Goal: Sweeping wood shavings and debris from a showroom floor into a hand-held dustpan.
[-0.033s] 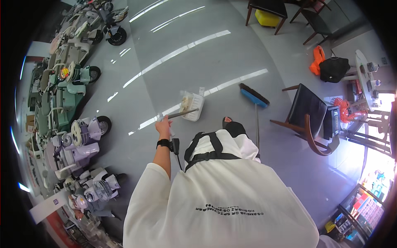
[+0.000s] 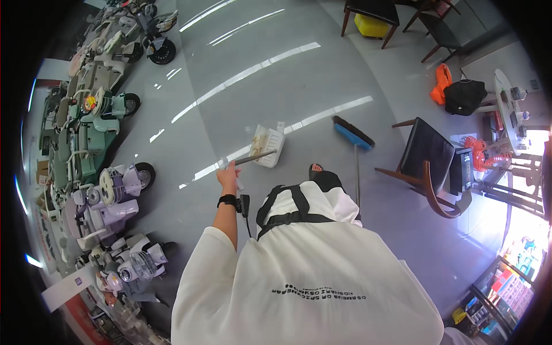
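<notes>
My left hand is closed around the grey handle of a dustpan. The white dustpan hangs or rests low ahead of me, with pale debris at its left side; whether it touches the floor is hard to tell. To its right is a broom, its blue head edged with dark bristles. The broom's thin grey pole runs back toward me and disappears behind my white shirt. My right hand is hidden by my body.
Parked scooters line the left side, among them a lilac one and a green one. A wooden armchair with a dark seat stands at the right. Beyond it are a black bag and a round white table.
</notes>
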Demonstrator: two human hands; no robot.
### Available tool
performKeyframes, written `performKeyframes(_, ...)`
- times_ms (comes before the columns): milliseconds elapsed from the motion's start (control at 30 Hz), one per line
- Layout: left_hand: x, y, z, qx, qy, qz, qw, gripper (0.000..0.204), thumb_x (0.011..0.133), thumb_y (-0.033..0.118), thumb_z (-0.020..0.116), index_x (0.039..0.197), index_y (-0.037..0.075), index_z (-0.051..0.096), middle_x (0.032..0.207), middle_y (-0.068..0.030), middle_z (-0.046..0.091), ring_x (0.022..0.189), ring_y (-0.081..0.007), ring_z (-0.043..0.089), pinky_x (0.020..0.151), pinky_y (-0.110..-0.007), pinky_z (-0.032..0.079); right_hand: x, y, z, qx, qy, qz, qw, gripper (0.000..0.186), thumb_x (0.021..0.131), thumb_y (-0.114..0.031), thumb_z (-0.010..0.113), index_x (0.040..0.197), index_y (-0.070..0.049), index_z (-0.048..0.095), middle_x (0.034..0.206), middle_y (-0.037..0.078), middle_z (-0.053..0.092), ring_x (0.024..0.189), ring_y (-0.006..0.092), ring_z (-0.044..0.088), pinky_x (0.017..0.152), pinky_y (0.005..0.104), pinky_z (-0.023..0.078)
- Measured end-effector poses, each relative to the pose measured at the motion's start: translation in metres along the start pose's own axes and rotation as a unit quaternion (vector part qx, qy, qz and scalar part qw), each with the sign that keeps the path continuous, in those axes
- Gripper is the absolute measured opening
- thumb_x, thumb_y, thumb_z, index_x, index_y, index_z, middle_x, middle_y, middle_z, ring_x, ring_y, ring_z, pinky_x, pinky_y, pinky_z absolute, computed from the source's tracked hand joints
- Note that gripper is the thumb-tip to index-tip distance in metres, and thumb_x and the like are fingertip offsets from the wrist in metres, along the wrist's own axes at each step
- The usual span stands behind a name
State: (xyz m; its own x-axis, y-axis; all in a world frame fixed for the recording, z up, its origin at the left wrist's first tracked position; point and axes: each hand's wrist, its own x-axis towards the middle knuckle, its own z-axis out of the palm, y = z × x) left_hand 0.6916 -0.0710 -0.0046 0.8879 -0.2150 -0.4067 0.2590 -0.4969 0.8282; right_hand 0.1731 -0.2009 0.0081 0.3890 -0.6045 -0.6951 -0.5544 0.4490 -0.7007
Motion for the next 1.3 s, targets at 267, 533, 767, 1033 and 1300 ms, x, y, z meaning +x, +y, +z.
performKeyframes(267, -0.040, 0.060, 0.076, 0.463, -0.187, 0.495, 0.711, 0.033, 0.084, 0.022, 0.068, 0.109, 0.002, 0.064, 0.071, -0.0126, 0.067, 0.055, -0.0221, 0.066, 0.056, -0.034, 0.051, 0.056, 0.040, -0.047, -0.051, -0.043, 0.053, 0.996, 0.027, 0.073, -0.019, 0.061, 0.086, 0.004, 0.064, 0.079, 0.012, 0.064, 0.066, 0.0215, 0.062, 0.056, 0.0374, 0.046)
performKeyframes(533, -0.019, 0.082, 0.081, 0.133, -0.074, 0.060, 0.986, 0.032, 0.085, 0.023, 0.064, 0.111, 0.004, 0.063, 0.085, -0.0157, 0.068, 0.060, -0.0267, 0.066, 0.062, -0.038, 0.052, 0.071, -0.023, -0.059, -0.069, 0.037, 0.229, 0.970, 0.029, 0.073, -0.022, 0.062, 0.082, 0.006, 0.064, 0.070, 0.012, 0.063, 0.058, 0.0220, 0.061, 0.053, 0.0378, 0.047)
performKeyframes(767, -0.034, 0.101, 0.129, 0.524, -0.338, 0.434, 0.651, 0.030, 0.081, 0.021, 0.065, 0.107, 0.005, 0.065, 0.089, -0.0172, 0.068, 0.083, -0.0331, 0.066, 0.072, -0.043, 0.052, 0.050, -0.084, -0.051, -0.032, 0.123, 0.252, 0.959, 0.020, 0.073, -0.014, 0.063, 0.074, 0.006, 0.061, 0.058, 0.011, 0.058, 0.046, 0.0207, 0.056, 0.044, 0.0355, 0.044)
performKeyframes(1033, 0.081, 0.100, 0.086, 0.014, -0.013, 0.058, 0.998, 0.031, 0.082, 0.022, 0.072, 0.104, 0.001, 0.065, 0.076, -0.0083, 0.067, 0.052, -0.0142, 0.063, 0.052, -0.029, 0.050, 0.072, -0.034, -0.035, -0.109, 0.124, 0.259, 0.952, 0.043, 0.076, -0.026, 0.063, 0.095, 0.013, 0.064, 0.081, 0.020, 0.067, 0.071, 0.0282, 0.067, 0.063, 0.0404, 0.052)
performKeyframes(1300, 0.080, 0.106, 0.124, 0.426, -0.304, 0.473, 0.709, 0.029, 0.089, 0.020, 0.056, 0.115, 0.007, 0.060, 0.091, -0.0161, 0.069, 0.073, -0.0293, 0.067, 0.065, -0.040, 0.053, 0.091, -0.051, -0.002, -0.207, 0.087, 0.227, 0.948, 0.053, 0.075, -0.031, 0.063, 0.103, 0.014, 0.063, 0.094, 0.023, 0.067, 0.084, 0.0293, 0.067, 0.074, 0.0414, 0.051)
